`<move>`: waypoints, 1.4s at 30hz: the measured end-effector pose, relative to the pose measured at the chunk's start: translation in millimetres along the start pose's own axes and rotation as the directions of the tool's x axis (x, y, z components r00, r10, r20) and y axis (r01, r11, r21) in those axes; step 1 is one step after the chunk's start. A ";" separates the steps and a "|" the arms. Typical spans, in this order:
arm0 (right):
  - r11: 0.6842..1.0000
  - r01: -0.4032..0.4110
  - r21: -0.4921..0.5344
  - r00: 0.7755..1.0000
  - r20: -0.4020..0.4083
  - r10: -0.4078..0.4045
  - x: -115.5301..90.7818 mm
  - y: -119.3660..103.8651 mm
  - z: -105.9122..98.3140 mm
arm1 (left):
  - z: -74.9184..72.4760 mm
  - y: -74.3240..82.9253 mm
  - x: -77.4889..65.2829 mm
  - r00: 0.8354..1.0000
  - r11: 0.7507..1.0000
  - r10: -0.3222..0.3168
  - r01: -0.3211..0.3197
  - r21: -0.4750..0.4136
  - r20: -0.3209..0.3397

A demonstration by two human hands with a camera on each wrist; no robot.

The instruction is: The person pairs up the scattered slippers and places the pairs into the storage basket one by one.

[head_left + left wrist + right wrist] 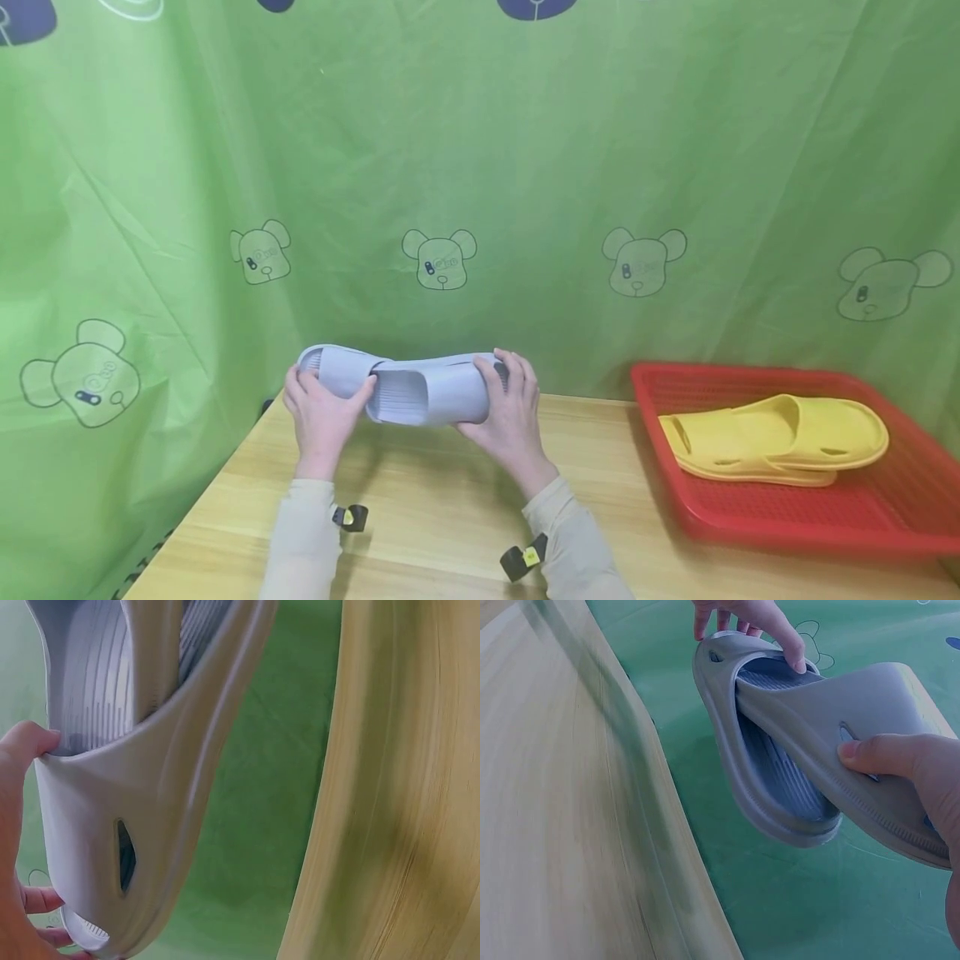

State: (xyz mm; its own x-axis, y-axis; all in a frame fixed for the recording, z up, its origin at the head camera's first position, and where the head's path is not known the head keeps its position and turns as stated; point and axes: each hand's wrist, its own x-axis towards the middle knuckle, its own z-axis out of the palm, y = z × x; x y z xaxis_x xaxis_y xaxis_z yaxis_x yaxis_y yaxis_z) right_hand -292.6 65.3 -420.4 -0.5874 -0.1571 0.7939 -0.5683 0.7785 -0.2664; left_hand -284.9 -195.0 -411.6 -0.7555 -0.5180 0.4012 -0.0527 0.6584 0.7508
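Observation:
Two pale grey-blue slippers are held up over the table, pointing opposite ways. My left hand [318, 412] grips the toe end of the left slipper [345, 369], its thumb at the strap's edge. The right slipper [453, 396] is in my right hand [513, 417], with the thumb pressed on its side by a small slot, as the right wrist view shows. Its heel end is tucked into the foot opening of the left slipper [769, 806]. In the left wrist view the left slipper's strap [97, 817] has a narrow cut-out.
A red plastic basket [780, 521] stands on the right of the wooden table [435, 517]. Inside it lies a pair of yellow slippers [832, 429], one over the other. A green curtain [525, 167] with bear-face prints hangs behind and to the left.

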 end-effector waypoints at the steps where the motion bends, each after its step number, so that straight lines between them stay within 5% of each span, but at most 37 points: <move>1: 1.000 0.000 0.008 1.000 -0.001 0.000 0.1 -0.4 -0.1 | -0.4 0.3 0.0 1.000 1.000 -0.003 0.003 -0.003 0.000; 42: 0.998 -0.014 0.061 0.999 -0.034 0.016 0.4 -5.0 -3.3 | 2.7 1.8 -1.0 0.996 0.997 0.071 -0.070 0.023 -0.048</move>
State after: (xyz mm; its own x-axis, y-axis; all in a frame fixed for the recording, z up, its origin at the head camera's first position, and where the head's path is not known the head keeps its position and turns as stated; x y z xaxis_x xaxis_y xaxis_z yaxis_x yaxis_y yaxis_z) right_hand -288.1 63.4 -416.9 -0.5767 -0.1242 0.8075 -0.5941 0.7422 -0.3101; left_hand -286.0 -191.8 -412.1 -0.7252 -0.4952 0.4783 -0.0142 0.7053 0.7088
